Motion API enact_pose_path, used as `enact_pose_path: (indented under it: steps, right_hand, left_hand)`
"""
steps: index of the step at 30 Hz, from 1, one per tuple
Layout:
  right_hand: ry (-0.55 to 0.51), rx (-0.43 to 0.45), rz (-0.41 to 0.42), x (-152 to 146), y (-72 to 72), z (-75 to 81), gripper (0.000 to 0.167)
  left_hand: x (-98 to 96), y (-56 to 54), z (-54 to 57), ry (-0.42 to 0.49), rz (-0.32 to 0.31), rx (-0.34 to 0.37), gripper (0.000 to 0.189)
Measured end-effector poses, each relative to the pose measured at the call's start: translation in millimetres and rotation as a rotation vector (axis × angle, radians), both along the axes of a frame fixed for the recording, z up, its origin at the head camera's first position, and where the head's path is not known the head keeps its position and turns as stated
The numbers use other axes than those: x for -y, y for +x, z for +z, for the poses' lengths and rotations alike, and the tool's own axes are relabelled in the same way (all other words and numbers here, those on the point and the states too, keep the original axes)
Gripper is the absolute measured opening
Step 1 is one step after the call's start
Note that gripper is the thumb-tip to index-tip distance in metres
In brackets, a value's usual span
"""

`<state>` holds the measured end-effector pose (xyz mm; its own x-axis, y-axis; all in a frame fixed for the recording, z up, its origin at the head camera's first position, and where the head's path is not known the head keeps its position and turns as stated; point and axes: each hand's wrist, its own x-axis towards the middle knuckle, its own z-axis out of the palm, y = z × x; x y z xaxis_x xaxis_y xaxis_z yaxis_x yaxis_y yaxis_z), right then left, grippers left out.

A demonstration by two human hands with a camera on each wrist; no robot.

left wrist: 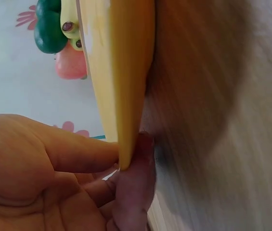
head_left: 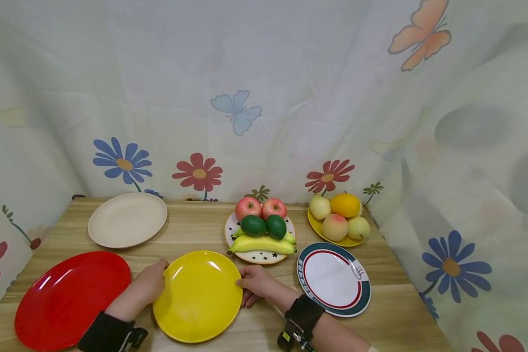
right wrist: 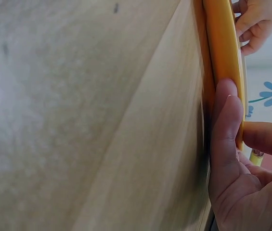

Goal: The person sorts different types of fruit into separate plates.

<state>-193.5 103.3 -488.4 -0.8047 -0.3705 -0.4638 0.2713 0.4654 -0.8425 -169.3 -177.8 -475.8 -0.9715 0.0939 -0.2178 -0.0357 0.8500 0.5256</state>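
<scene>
Partly hidden from above, under the rim of a glossy round yellow plate (head_left: 198, 296): fingers of left hand (head_left: 148, 283) and right hand (head_left: 257, 282), pinching opposite edges. Held at the near side of the wood-grain table (head_left: 400, 298), hard to tell whether touching it. Cut off below: right forearm (head_left: 336, 333). On a white star-printed plate (head_left: 259, 257): red apples (head_left: 248, 209), dark-green oval fruits (head_left: 253, 225), yellow bananas (head_left: 261, 245). On a small yellow dish (head_left: 340, 242): blushed peach (head_left: 335, 227), orange-yellow fruit (head_left: 345, 205), pale round fruits (head_left: 320, 207). Along a green-bordered white plate (head_left: 332, 278): letter-like marks (head_left: 305, 279), too small to read.

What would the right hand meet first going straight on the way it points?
The yellow plate, most likely: the right hand pinches its rim and points across it, though depth is unclear.
</scene>
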Motion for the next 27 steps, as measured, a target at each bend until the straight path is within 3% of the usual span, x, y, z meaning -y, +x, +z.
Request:
enact_pose_path:
  steps: [5,12,17,20,27]
  right_hand:
    - [0.006,0.003,0.023,-6.0,1.5,2.6,0.017]
    - [0.003,-0.023,0.056,-20.1,5.8,4.6,0.014]
    - [0.000,-0.051,0.076,-32.8,6.6,1.7,0.013]
    - [0.007,-0.063,0.082,-41.0,6.2,-1.3,0.013]
    - [0.025,-0.086,0.085,-52.3,4.2,-3.1,0.014]
  left_hand:
    - [-2.3,2.9,1.0,0.022,-0.013,0.016,0.019]
    - [-11.1,8.6,3.2,0.047,-0.046,0.092,0.019]
    - [-19.0,11.1,1.0,0.091,-0.072,0.068,0.018]
    - [-23.9,13.0,-1.2,0.130,-0.072,0.054,0.016]
    - [-33.4,14.3,-6.1,0.207,-0.027,0.137,0.018]
